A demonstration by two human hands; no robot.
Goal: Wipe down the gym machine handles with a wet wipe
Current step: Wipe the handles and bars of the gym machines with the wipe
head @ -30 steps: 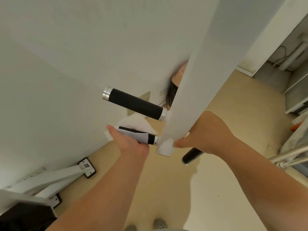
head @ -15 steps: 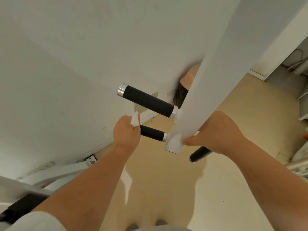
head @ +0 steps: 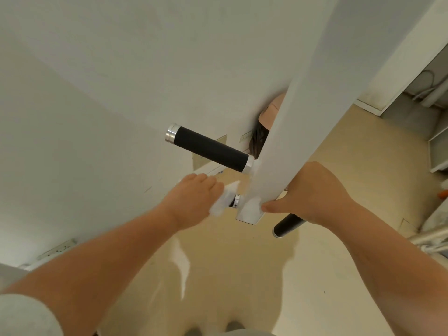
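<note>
Sliding inward, left grip (head: 194, 197) now clamps wet wipe (head: 224, 202) round lower handle (head: 236, 201); twist fully while right grip (head: 312, 192), clutching post (head: 291, 141), steadies.

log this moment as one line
left hand grips wipe round lower handle | right hand holds bar | upper handle bare

Beige floor (head: 344, 170), white wall (head: 97, 69)
</note>
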